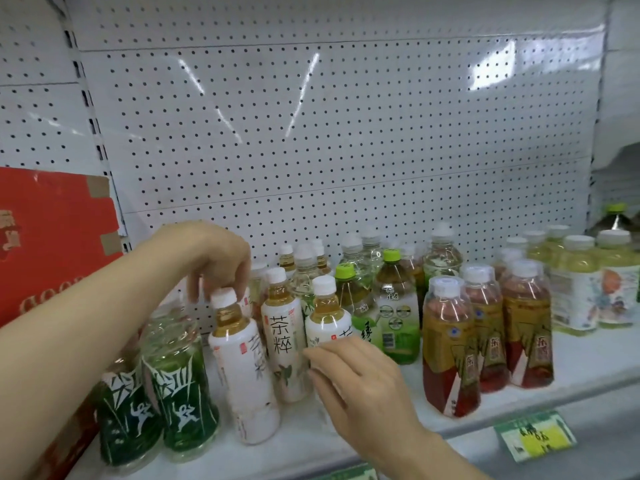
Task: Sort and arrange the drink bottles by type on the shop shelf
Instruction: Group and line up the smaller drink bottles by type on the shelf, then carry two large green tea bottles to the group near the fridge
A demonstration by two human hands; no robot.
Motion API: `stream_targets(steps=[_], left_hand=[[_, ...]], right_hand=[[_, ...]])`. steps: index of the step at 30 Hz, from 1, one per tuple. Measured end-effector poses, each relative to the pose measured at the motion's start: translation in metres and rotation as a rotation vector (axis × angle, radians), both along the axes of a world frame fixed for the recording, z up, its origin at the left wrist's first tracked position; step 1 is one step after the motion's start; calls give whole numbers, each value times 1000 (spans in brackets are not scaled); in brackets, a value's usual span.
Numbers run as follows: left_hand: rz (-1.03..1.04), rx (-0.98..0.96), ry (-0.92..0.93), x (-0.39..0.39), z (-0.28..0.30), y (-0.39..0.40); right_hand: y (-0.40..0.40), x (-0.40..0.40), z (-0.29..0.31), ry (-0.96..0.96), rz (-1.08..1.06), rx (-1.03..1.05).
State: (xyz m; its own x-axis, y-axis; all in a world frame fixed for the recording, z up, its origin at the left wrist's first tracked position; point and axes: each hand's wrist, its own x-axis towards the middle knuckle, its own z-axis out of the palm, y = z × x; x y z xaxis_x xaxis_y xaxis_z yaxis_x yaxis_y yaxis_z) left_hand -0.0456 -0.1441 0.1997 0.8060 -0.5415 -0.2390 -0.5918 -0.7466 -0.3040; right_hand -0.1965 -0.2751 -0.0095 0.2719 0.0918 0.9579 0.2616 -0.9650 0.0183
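The left hand point(221, 261) pinches the cap of a white-labelled tea bottle point(242, 368) on the shelf point(571, 362), tilted, neck leaning left; the right hand point(360, 382), fingers spread loosely, touches the neighbouring white bottle point(327, 320), upright.

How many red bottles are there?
3, in a group on the right of the shelf: front, middle, right. More may hide behind.

White-labelled tea bottle point(242, 362), white cap, amber liquid: tilted, cap just under left fingertips point(239, 289). Second white-labelled tea bottle point(327, 320) upright, touching right fingertips point(313, 356). Green bamboo-print bottles point(180, 386) below left fingertips; red-labelled bottles point(450, 344) well right of right fingertips.
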Motion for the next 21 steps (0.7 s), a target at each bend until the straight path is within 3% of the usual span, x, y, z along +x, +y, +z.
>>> stream_targets(steps=[3, 7, 9, 12, 13, 15, 18, 21], left_hand=[[34, 21, 194, 4, -11, 7], [-73, 139, 202, -6, 2, -4], [-122, -17, 222, -13, 15, -22], [-149, -484, 193, -24, 14, -72], [-134, -528, 179, -25, 6, -89], [-75, -432, 192, -28, -14, -122], [-63, -319, 62, -27, -41, -150], [-65, -403, -44, -24, -48, -155]], right_hand=[[-23, -3, 1, 7, 7, 5], [-41, -5, 7, 60, 10, -51], [-51, -8, 22, 91, 5, -93], [-73, -10, 50, 135, -62, -161], [-84, -9, 60, 151, -103, -180], [-105, -8, 82, 192, -205, -203], [-143, -5, 116, 392, -359, -155], [-185, 13, 140, 708, -465, -58]])
